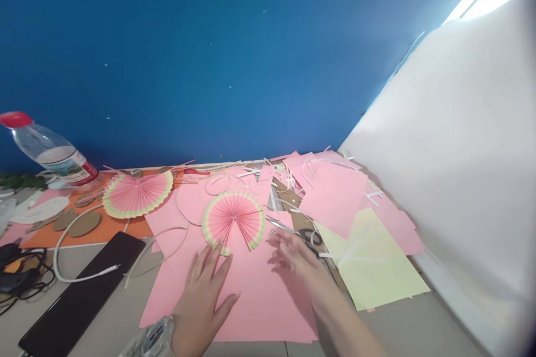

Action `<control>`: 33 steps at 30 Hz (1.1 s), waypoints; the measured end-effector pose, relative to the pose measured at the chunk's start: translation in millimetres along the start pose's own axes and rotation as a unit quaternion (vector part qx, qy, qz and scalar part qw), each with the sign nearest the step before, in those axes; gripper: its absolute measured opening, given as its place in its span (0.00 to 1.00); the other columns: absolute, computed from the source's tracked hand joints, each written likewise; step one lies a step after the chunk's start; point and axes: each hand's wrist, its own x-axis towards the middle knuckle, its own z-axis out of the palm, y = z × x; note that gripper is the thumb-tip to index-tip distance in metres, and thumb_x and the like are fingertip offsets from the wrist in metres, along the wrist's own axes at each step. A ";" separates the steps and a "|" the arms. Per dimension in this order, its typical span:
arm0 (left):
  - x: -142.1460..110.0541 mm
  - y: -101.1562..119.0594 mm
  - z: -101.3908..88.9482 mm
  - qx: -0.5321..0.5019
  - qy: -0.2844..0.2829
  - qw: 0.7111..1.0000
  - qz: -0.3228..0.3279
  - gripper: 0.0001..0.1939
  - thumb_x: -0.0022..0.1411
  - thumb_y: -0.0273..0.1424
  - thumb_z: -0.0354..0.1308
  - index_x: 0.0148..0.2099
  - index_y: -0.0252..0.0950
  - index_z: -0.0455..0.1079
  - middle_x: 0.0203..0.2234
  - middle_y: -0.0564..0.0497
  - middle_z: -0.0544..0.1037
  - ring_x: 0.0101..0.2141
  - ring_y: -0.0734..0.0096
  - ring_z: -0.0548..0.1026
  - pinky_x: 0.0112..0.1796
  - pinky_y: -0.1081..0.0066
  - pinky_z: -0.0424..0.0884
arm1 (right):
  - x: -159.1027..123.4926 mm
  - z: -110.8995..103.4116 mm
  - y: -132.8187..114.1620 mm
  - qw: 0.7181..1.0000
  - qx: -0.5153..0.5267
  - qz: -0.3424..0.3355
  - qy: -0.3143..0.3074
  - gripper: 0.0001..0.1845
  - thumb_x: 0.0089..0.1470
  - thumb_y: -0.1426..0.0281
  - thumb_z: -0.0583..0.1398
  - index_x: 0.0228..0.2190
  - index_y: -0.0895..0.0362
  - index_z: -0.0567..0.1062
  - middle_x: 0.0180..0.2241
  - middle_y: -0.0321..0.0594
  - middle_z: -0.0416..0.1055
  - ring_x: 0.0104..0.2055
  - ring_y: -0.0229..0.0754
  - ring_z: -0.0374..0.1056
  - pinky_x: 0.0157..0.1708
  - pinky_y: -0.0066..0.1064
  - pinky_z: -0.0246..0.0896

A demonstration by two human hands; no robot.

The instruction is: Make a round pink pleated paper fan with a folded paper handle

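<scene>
Lying just beyond the hands (205,281) (295,256) (opened wide): pleated fan (235,215).

From my remote post, I view a paper fan (218,220) on a large sheet (251,301) at the desk's (444,329) centre. Scissors (307,234) lie just right of it, between the fan and more sheets (377,268). To its left sits a second fan (138,195), with discs (84,225) beside it and a bottle (62,156) behind them. Nearer me, a cable (62,234) crosses the phone (81,295). A wall (230,67) stands behind everything.
</scene>
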 end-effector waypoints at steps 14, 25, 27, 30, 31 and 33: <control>-0.5 -0.4 1.3 -0.012 0.017 1.000 -0.002 0.25 0.63 0.35 0.52 0.61 0.35 0.61 0.60 0.40 0.61 0.60 0.43 0.53 0.52 0.43 0.63 | 136.1 -0.4 -63.5 0.997 -0.073 0.027 -0.008 0.17 0.59 0.65 0.57 0.48 0.58 0.68 0.49 0.44 0.67 0.45 0.44 0.68 0.43 0.42 0.67; -0.8 0.0 3.2 -0.026 0.021 0.999 -0.011 0.24 0.62 0.36 0.53 0.61 0.38 0.62 0.59 0.42 0.64 0.60 0.45 0.55 0.53 0.44 0.62 | 112.4 16.4 -68.8 0.950 -0.289 -0.107 -0.056 0.15 0.60 0.65 0.56 0.48 0.57 0.69 0.49 0.44 0.67 0.45 0.43 0.68 0.43 0.41 0.67; -1.0 -0.2 3.5 -0.031 0.021 0.999 -0.015 0.25 0.62 0.36 0.53 0.61 0.38 0.62 0.59 0.41 0.64 0.60 0.45 0.54 0.53 0.44 0.62 | 105.3 16.3 -80.2 0.931 -0.324 -0.158 -0.055 0.15 0.60 0.65 0.56 0.48 0.56 0.69 0.51 0.45 0.66 0.47 0.44 0.67 0.45 0.43 0.66; -1.4 -0.7 4.1 -0.042 0.021 0.999 -0.019 0.24 0.62 0.35 0.53 0.60 0.38 0.62 0.59 0.41 0.63 0.60 0.45 0.54 0.53 0.44 0.61 | 91.2 13.7 -102.8 0.902 -0.363 -0.226 -0.055 0.17 0.59 0.67 0.57 0.50 0.55 0.69 0.57 0.45 0.61 0.57 0.49 0.59 0.55 0.49 0.54; -1.5 -1.0 4.3 -0.047 0.021 0.998 -0.021 0.24 0.62 0.35 0.53 0.60 0.39 0.62 0.59 0.42 0.63 0.60 0.45 0.55 0.53 0.43 0.61 | 86.1 12.5 -110.8 0.896 -0.370 -0.239 -0.054 0.18 0.58 0.68 0.58 0.50 0.53 0.70 0.60 0.43 0.59 0.61 0.49 0.53 0.60 0.47 0.47; -1.8 -1.5 4.7 -0.058 0.021 0.998 -0.025 0.24 0.62 0.35 0.53 0.60 0.39 0.63 0.60 0.42 0.63 0.60 0.44 0.55 0.53 0.43 0.61 | 76.0 9.8 -125.7 0.889 -0.378 -0.253 -0.052 0.19 0.57 0.68 0.57 0.51 0.50 0.71 0.62 0.38 0.56 0.65 0.48 0.45 0.63 0.43 0.38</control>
